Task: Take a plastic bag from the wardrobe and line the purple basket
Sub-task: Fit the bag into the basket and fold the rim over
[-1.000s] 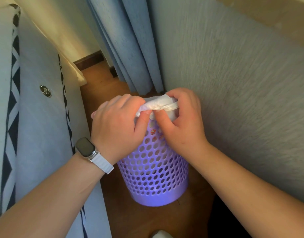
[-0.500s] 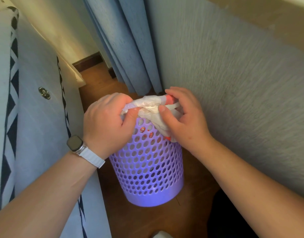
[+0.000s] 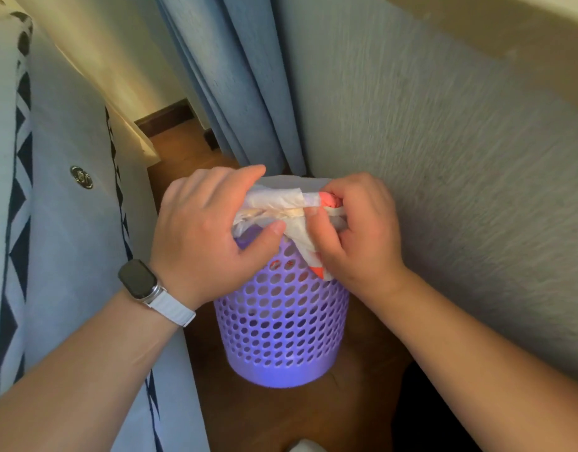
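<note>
The purple basket [image 3: 281, 324], round with a perforated wall, stands on the wooden floor between a bed and a wall. A white plastic bag [image 3: 281, 203] with red print is bunched over its top opening. My left hand [image 3: 206, 236], with a watch on the wrist, grips the bag's left part at the rim. My right hand [image 3: 359, 230] pinches the bag's right part, where a red patch shows. Part of the bag hangs down the basket's outer wall under my right hand. The basket's rim is mostly hidden by my hands and the bag.
A grey bed cover [image 3: 62, 223] with a black triangle band runs along the left. Blue curtains [image 3: 235, 79] hang behind the basket. A textured grey wall [image 3: 444, 177] stands close on the right. Brown wooden floor [image 3: 281, 415] shows in front of the basket.
Both hands have drawn apart along the top of the basket, spreading the bunched bag wider. More of the bag and its red print now shows between them.
</note>
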